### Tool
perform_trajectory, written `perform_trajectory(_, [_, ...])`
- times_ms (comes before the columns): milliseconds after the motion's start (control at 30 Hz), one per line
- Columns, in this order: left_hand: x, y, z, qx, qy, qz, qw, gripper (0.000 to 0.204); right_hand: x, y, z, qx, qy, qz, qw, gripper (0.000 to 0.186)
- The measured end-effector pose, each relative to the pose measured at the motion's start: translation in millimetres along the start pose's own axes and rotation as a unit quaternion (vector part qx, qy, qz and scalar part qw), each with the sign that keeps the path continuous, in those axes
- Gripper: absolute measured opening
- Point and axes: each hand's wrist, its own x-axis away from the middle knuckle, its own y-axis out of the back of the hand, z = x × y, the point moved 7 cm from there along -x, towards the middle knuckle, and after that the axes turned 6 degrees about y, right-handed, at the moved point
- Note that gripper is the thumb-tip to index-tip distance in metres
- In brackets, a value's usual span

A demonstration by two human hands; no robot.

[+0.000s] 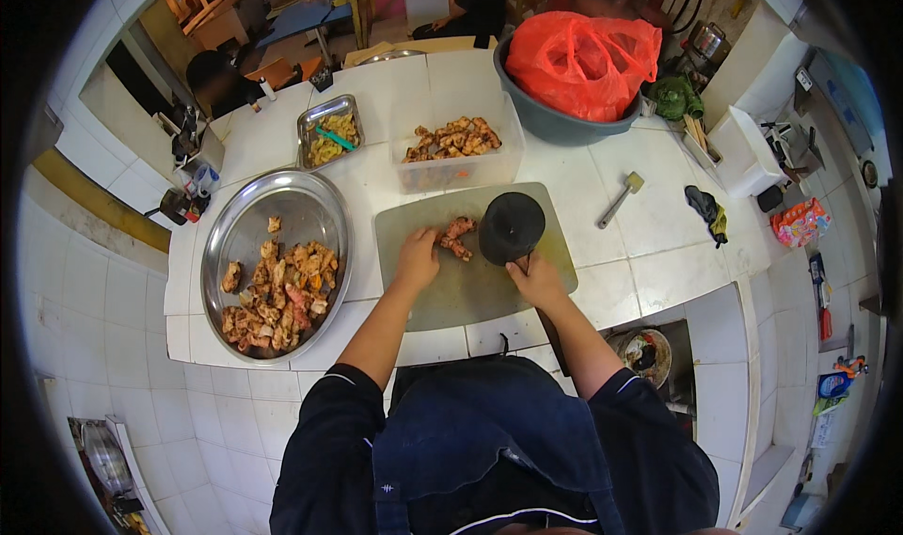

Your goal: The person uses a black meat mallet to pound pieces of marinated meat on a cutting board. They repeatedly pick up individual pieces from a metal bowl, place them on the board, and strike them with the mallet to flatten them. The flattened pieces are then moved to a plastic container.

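A piece of browned meat (458, 238) lies on the grey-green cutting board (423, 295) in front of me. My left hand (418, 258) is at its left side, fingertips on its edge. My right hand (536, 281) grips a black tool with a thick round head (512, 228), like a mallet, by its handle. The head is just right of the meat; whether it touches the board is hidden. On the left, a big round metal tray (220, 302) bears a heap of browned meat pieces (282, 295). Beyond the board, a clear plastic tub (461, 173) holds more pieces.
A small metal tray (304, 149) with yellowish food and a green utensil is at the back left. A grey basin (564, 132) with a red plastic bag (583, 64) stands back right. A spatula-like tool (621, 199) and a dark crumpled item (705, 213) lie right on the white-tiled counter (649, 253).
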Motion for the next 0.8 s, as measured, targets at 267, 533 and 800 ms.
perform_trajectory(267, [39.7, 4.6, -4.8, 0.107, 0.066, 0.008, 0.992, 0.031, -0.3, -7.5, -14.6, -0.022, 0.060, -0.023, 0.998, 0.045])
perform_trajectory(533, [65.3, -2.2, -15.4, 0.123, 0.026, 0.016, 0.992, 0.034, 5.5, 17.8, 15.5, -0.014, -0.015, 0.064, 0.998, 0.042])
perform_trajectory(800, [77.4, -3.3, -15.2, 0.011, 0.018, -0.081, 0.996, 0.034, -9.6, 79.9, 116.3, -0.086, 0.053, 0.057, 0.993, 0.037])
